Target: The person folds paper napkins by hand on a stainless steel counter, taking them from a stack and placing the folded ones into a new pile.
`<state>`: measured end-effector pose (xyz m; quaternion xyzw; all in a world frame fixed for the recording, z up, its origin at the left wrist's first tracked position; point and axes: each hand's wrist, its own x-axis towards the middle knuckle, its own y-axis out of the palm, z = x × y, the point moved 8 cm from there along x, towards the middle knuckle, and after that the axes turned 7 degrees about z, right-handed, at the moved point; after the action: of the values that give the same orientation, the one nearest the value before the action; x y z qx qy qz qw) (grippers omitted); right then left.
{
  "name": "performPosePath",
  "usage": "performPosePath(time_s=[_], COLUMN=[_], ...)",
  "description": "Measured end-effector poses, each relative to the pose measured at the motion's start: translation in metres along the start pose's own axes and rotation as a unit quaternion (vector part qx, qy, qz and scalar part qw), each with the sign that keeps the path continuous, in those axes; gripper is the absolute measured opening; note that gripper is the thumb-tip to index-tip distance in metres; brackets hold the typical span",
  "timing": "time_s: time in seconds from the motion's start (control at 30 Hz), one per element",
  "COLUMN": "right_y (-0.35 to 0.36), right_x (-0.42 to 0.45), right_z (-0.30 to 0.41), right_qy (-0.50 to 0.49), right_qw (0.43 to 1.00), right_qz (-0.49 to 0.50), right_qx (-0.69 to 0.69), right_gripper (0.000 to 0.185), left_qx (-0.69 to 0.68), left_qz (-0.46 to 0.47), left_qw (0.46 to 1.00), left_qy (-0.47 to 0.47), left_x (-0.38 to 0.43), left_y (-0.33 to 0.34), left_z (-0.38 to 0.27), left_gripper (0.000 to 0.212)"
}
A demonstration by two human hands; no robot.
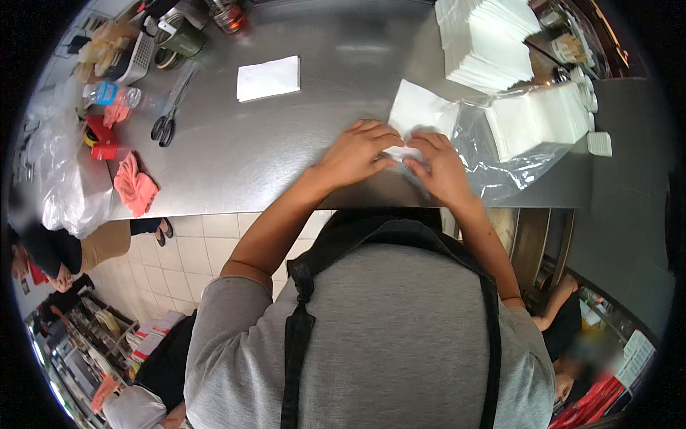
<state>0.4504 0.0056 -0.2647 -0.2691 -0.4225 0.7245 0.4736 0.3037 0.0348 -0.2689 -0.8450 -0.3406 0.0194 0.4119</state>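
Observation:
My left hand (360, 150) and my right hand (442, 167) meet at the near edge of a white paper napkin (420, 110) on the steel counter (225, 161). Fingers of both hands touch the paper, and the fingertips come close together. To the right, a clear plastic bag (496, 179) holds a stack of white napkins (536, 120). Behind it rises a taller pile of white napkins (485, 45). A small flat white stack (268, 79) lies apart, farther back to the left.
Black-handled scissors (165, 128), a pink cloth (135, 184), a plastic bottle (115, 95) and a green container (182, 36) are at the left. Clear plastic bags (69, 166) lie at the counter's left end. Several other people stand around the room.

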Motion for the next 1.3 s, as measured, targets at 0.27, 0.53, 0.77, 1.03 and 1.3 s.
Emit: performPosePath(time_s=[0.27,0.53,0.77,1.03,1.3], right_y=[-0.033,-0.074,-0.082,-0.098,-0.098], right_x=[-0.063,-0.11,-0.098,-0.084,-0.07], right_z=[-0.116,-0.175,-0.135,-0.075,-0.083], right_qy=[0.162,0.151,0.2,-0.047,-0.032], right_qw=[0.967,0.96,0.905,0.632,0.413], right_qz=[-0.134,-0.21,-0.317,-0.279,-0.307], right_qx=[-0.143,-0.106,0.203,0.721,0.857], right_gripper=[0.057,0.039,0.019,0.054,0.049], left_qx=[0.038,-0.008,-0.473,-0.864,-0.652], left_qz=[-0.003,0.008,0.085,0.265,0.238], left_qw=[0.999,0.998,0.875,0.412,0.708], left_qy=[0.024,0.062,-0.054,-0.119,-0.131], left_x=[0.017,0.051,0.118,0.155,0.147], left_y=[-0.002,0.004,0.062,0.134,0.121], left_z=[-0.012,-0.031,-0.031,-0.127,-0.136], left_gripper=[0.021,0.013,0.039,0.052,0.05])
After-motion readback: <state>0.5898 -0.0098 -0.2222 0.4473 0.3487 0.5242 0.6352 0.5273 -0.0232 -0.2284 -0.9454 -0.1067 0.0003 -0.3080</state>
